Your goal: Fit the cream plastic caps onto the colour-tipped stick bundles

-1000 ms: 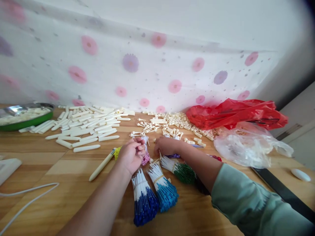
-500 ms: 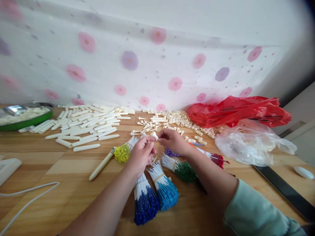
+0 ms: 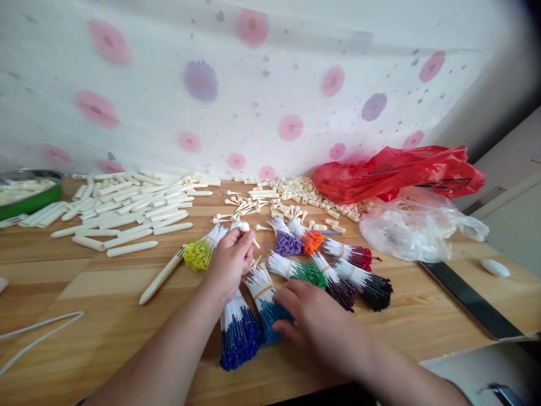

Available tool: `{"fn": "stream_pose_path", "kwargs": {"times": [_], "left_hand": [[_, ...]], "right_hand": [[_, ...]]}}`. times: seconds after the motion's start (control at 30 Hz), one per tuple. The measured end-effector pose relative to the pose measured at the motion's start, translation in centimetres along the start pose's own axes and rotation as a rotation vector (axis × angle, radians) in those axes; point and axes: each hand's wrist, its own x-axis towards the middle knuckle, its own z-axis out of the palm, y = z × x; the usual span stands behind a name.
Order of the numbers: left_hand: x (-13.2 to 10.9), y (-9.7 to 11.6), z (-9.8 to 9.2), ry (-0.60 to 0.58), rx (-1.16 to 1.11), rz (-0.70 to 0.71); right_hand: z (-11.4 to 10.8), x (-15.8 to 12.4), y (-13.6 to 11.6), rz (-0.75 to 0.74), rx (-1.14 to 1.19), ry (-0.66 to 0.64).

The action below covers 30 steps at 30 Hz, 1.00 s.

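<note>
"Looking at the left grip (image 3: 227, 264), what is it doing?"

"Pinching a small cream peg (image 3: 244, 227) between thumb and fingers, head uppermost, with the stem poking out to the right. The peg is up off the bench (image 3: 110, 344), just behind the yellow-to-blue arc of bundles."

"And the right grip (image 3: 319, 324)?"

"Spread, thumb parted from the fingers, over the light blue bundle (image 3: 262, 293). It is blurred, so I cannot tell whether it touches the sticks."

"Where's the danger?"

"The peg, first. It is small, and only the fingertips seem to hold it; a careless squeeze could shoot it out, and among the loose pegs (image 3: 243, 207) behind it would be hard to pick out again."

"And the bundle?"

"One thin band (image 3: 264, 291) circles it. A rough tug could drag several sticks loose or roll the band off, and the whole lot could fan out."

"Into its neighbours?"

"Likely. The dark blue bundle (image 3: 239, 335) lies just beside it and the green bundle (image 3: 298, 269) is near, so spilled sticks could mix colours. The left wrist also passes close above the dark blue one and could knock it askew."
</note>
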Motion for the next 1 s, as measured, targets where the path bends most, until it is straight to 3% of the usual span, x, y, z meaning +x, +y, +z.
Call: {"fn": "stream_pose_path", "kwargs": {"times": [0.1,0.2,0.33,0.53,0.6,0.73,0.87,1.0], "left_hand": [[-0.3,-0.4,0.4,-0.050,0.033,-0.028],[-0.2,-0.3,0.1,-0.063,0.034,-0.028],[0.2,0.6,-0.7,-0.071,0.023,-0.030],[0.1,1.3,-0.8,-0.053,-0.018,-0.045],[-0.1,1.3,-0.6,-0.076,-0.017,-0.088],[-0.4,1.0,-0.3,-0.139,-0.106,-0.165],[-0.2,0.8,-0.3,-0.132,-0.202,-0.170],[0.0,0.7,-0.3,-0.114,-0.274,-0.207]], "right_hand": [[1.7,-0.6,-1.7,-0.078,0.001,0.069],[2.6,-0.2,-1.8,-0.169,0.042,0.144],[3.4,0.1,0.2,-0.037,0.029,0.280],[5.3,-0.2,1.2,0.110,-0.135,0.156],[4.8,0.0,1.2,0.110,-0.007,0.194],[2.0,1.5,1.4,0.100,0.465,0.411],[-0.5,5.3,1.4,0.122,0.887,0.544],[-0.8,9.1,1.1,0.163,1.214,0.585]]}}
